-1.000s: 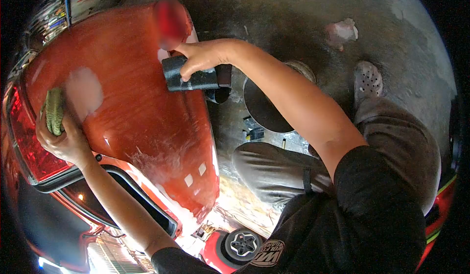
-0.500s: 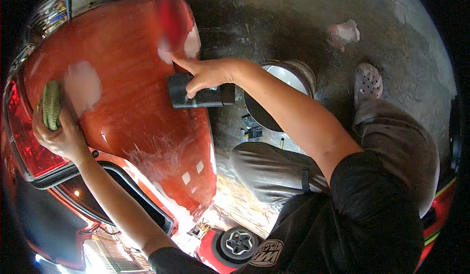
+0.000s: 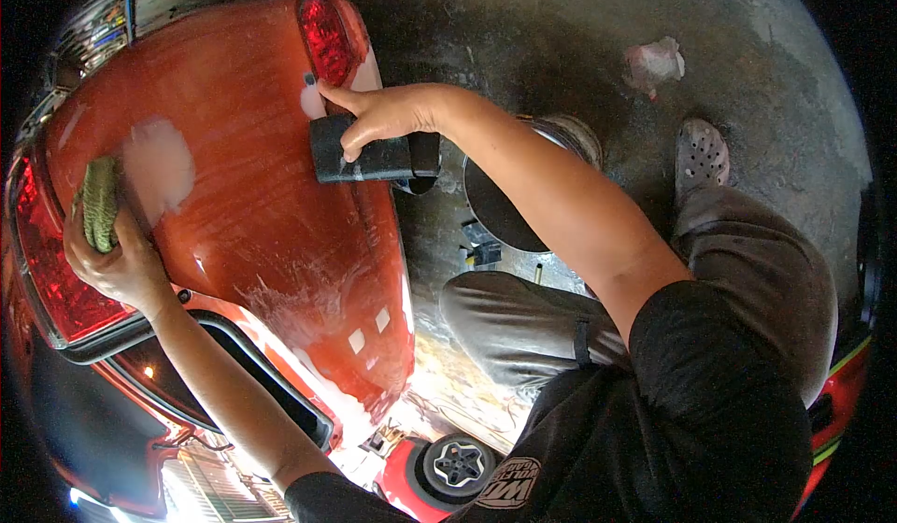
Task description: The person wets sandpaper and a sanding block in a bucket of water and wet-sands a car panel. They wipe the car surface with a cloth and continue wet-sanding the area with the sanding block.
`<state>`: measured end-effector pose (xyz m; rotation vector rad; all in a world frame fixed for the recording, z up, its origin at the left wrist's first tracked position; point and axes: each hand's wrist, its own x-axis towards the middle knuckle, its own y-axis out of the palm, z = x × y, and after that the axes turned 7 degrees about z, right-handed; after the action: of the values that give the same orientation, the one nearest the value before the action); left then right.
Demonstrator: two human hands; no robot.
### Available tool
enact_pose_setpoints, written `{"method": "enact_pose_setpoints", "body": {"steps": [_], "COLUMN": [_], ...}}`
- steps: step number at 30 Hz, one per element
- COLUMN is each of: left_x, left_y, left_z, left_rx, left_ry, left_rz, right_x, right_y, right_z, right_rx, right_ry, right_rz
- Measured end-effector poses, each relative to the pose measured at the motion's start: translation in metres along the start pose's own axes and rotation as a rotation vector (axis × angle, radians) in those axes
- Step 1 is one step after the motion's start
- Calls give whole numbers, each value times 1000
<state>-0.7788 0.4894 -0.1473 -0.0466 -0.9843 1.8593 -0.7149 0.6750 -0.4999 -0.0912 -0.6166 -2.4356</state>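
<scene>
My right hand grips a black sanding block with sandpaper round it, flat against the red car panel. Its thumb lies over the block, while a finger reaches toward the tail light. A loose end of the sandpaper hangs past the panel's edge. In my left hand is a folded green cloth or sponge, held near the other tail light. Beside it a dull pinkish filler patch shows on the paint. Wet streaks mark the panel.
A bucket stands on the concrete floor, partly behind my right forearm. Small dark pieces lie near my knee. Farther off is a pale crumpled scrap. A red object with a black wheel sits at the bottom.
My right hand has slid the sanding block up and slightly left in view, toward the tail light. The left hand and its green cloth or sponge stay nearly in place.
</scene>
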Motion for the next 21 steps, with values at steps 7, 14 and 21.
{"method": "enact_pose_setpoints", "body": {"steps": [7, 14, 21], "left_x": [-1, 1, -1], "left_y": [1, -1, 0], "left_z": [5, -1, -1], "left_rx": [5, 4, -14], "left_ry": [17, -5, -8], "left_rz": [-9, 17, -20], "right_x": [-20, -22, -31], "right_y": [17, 25, 7], "right_z": [6, -6, 26], "right_rx": [-106, -97, -201], "right_ry": [97, 70, 119], "right_rz": [101, 113, 19]}}
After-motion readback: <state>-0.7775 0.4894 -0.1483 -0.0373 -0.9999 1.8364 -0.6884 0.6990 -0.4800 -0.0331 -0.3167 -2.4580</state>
